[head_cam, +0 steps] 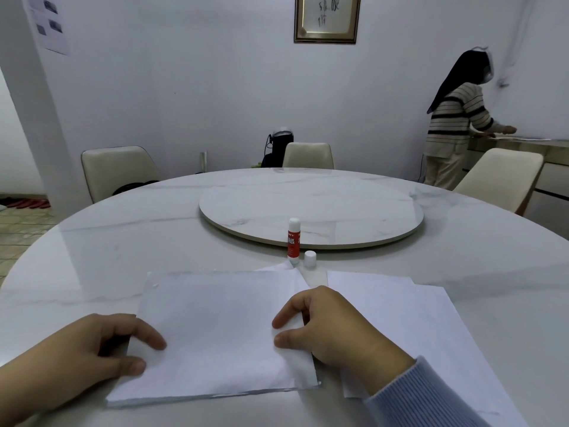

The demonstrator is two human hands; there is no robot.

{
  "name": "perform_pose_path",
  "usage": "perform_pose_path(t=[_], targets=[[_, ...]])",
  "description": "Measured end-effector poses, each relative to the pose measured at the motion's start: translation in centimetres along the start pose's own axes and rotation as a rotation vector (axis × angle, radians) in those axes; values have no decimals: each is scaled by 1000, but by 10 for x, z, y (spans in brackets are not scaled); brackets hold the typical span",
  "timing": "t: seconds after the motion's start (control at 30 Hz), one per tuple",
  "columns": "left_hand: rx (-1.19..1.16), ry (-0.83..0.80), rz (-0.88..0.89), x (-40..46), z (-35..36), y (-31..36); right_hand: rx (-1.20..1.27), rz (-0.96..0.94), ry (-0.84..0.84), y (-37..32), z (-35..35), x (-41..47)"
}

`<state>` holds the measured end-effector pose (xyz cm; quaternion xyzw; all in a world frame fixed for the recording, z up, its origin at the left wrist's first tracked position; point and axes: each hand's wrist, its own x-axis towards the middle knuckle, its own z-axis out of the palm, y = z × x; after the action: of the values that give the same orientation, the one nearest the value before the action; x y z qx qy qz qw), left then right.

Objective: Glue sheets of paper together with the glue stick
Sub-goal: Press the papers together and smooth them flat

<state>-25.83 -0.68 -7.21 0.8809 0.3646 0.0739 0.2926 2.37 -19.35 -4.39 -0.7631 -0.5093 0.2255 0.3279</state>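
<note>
flat white paper [215, 328], round marble table [123, 241]
</note>
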Motion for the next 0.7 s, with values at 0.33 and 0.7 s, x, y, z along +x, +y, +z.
perform_pose_path(t=[0.33, 0.7], targets=[[42, 1, 14, 5, 0, 5, -20, -10, 22, 1, 1, 0], [378, 147, 80, 10, 11, 39, -263, -131, 226, -5, 19, -1]])
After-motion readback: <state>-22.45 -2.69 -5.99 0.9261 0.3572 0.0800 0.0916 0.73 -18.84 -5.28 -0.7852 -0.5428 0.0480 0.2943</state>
